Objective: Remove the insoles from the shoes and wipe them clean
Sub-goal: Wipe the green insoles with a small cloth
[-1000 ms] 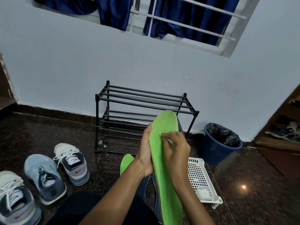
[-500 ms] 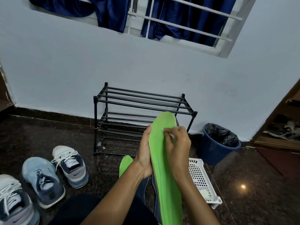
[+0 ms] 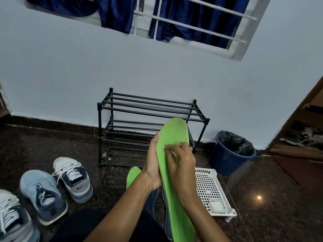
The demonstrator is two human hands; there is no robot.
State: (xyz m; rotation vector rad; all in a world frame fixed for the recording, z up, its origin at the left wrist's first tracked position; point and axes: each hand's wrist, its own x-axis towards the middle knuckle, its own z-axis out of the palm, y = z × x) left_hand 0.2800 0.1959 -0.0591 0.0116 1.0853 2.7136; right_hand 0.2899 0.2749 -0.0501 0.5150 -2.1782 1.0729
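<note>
Your right hand (image 3: 181, 159) is sliding back down the green insole (image 3: 174, 131) from the toe, fingers pinching a small white wipe (image 3: 172, 152) against it. Your left hand (image 3: 152, 165) is gripping the insole's left edge, bracing it upright against the rubbing. You are keeping open room toward toe and heel, while the white basket (image 3: 206, 187) is sitting low beside your right forearm.
</note>
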